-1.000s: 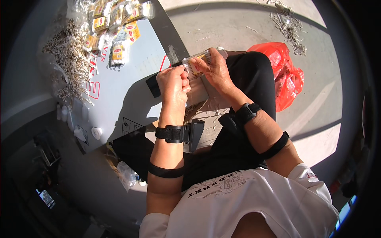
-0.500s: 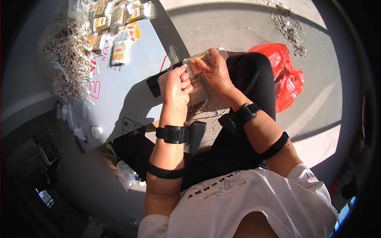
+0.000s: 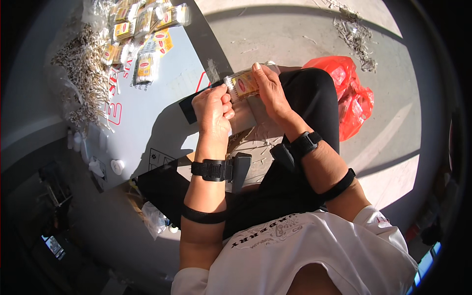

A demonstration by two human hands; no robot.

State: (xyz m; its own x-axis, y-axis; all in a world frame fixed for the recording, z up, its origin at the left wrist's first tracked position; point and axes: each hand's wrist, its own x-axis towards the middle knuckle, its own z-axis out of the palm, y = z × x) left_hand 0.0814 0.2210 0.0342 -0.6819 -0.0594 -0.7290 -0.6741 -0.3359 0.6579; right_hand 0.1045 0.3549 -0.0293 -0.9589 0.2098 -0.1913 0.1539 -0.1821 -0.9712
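Observation:
Between my two hands, over the table's right edge, is a clear plastic pack of cotton swabs (image 3: 242, 85) with a yellow and red label facing up. My left hand (image 3: 211, 108) is closed, pinching the left end of the pack between thumb and curled fingers. At the opposite end, my right hand (image 3: 273, 96) grips the pack, its thumb along the edge and its other fingers mostly hidden beneath. Clear film extends past the right hand. Farther left, a similar swab pack (image 3: 146, 68) lies flat on the table.
A grey table (image 3: 172, 64) carries a heap of loose cotton swabs (image 3: 86, 73) at left and several filled packs (image 3: 145, 22) at the far side. A red plastic bag (image 3: 351, 98) rests right of my knee. Loose swabs (image 3: 361, 44) litter the floor. A white round object (image 3: 117, 166) sits near the table's front corner.
My right thumb has slid off the label toward the pack's right end, so more of the label shows. The left hand keeps its pinch, almost in the same place.

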